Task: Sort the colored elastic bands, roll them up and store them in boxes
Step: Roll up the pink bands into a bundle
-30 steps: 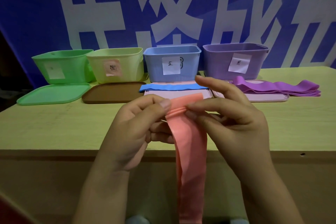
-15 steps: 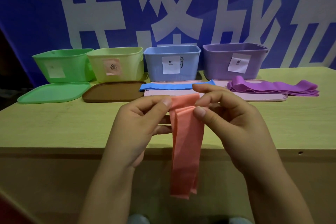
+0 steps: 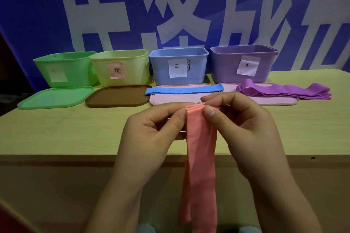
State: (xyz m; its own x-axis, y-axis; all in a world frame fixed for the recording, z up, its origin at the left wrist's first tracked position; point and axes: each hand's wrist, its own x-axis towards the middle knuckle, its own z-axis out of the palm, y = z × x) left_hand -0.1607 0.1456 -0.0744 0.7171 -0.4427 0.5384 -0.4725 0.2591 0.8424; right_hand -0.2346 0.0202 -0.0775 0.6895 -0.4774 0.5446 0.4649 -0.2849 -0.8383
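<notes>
Both thumbs now sit closer together; left hand [image 3: 151, 132] and right hand [image 3: 244, 130] pinch the bunched top of the salmon-pink elastic band [image 3: 200, 149], which hangs below the fingertips.

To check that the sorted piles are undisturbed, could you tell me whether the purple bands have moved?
No. The purple bands lie as before across the pink lid in front of the purple box.

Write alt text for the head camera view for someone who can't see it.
Two hands, left hand and right hand, pinch the top of a pink elastic band hanging over the table edge. Behind stand green, yellow, blue and purple boxes, with lids, a blue band and purple bands before them.
</notes>
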